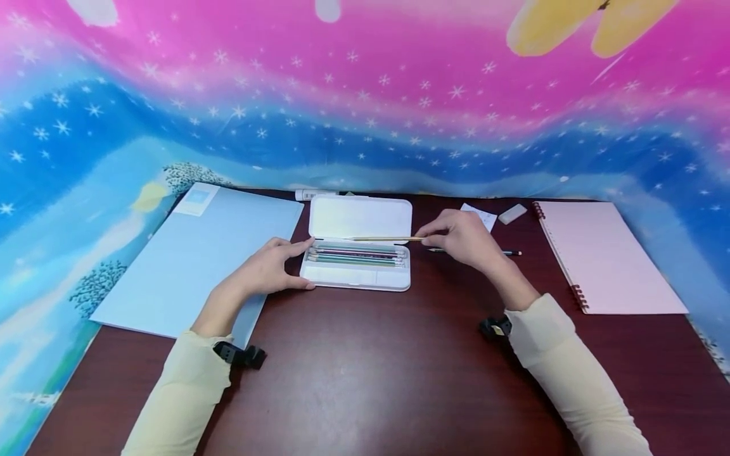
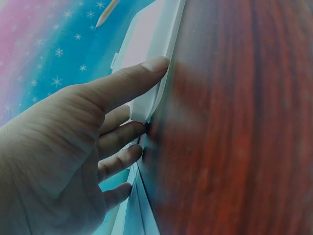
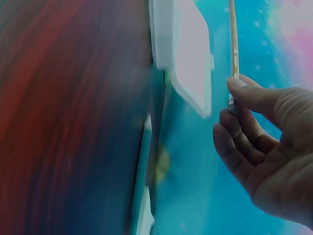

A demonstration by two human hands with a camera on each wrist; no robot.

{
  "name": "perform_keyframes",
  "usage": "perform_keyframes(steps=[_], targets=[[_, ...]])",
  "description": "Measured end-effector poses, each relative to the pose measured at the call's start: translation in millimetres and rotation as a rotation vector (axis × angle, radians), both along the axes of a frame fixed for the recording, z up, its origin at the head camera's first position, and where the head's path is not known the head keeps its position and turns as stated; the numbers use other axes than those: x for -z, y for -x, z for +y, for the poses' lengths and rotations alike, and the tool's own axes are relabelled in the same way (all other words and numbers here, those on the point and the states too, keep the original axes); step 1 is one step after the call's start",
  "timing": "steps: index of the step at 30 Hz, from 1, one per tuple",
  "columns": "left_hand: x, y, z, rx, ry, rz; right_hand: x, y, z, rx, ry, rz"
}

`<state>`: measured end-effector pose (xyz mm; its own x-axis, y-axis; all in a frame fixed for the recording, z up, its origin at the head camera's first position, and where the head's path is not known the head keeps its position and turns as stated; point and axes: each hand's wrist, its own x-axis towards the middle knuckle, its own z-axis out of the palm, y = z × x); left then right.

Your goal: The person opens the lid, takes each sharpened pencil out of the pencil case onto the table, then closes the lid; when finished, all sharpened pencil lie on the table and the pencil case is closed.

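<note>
A white pencil case (image 1: 353, 278) lies on the table with its lid (image 1: 360, 218) raised at the back and several pencils (image 1: 356, 255) side by side inside. My left hand (image 1: 267, 266) holds the case's left end, thumb at the near edge and index finger at the back corner. Between thumb and fingers, my right hand (image 1: 459, 235) pinches a yellow-gold pencil (image 1: 388, 239) by one end. This pencil (image 3: 234, 44) runs level over the back of the case, its tip pointing left. A dark green pencil (image 3: 142, 166) lies on the table below the right hand.
At left is a large light-blue folder (image 1: 228, 253), partly under the left forearm. On the right lies a pink spiral notebook (image 1: 610, 259), with a white eraser (image 1: 512, 214) and a paper slip (image 1: 480, 215) beside it. A white tube (image 1: 313, 194) sits behind the case, before a patterned cloth (image 1: 365, 114).
</note>
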<state>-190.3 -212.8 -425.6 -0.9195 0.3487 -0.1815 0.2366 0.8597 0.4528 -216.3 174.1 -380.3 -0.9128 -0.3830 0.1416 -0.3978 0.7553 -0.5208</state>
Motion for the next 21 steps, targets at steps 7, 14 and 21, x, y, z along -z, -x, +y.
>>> perform_keyframes(steps=[7,14,21], targets=[[-0.3,-0.4,-2,0.009,-0.005,0.018,-3.9,-2.0,42,0.025,0.023,0.035],[-1.7,-0.8,-1,0.007,-0.002,0.019,0.0,-7.8,87,0.079,0.015,0.023],[-0.4,-1.3,0,0.012,-0.005,0.019,11.1,-11.9,127,0.117,0.005,-0.022]])
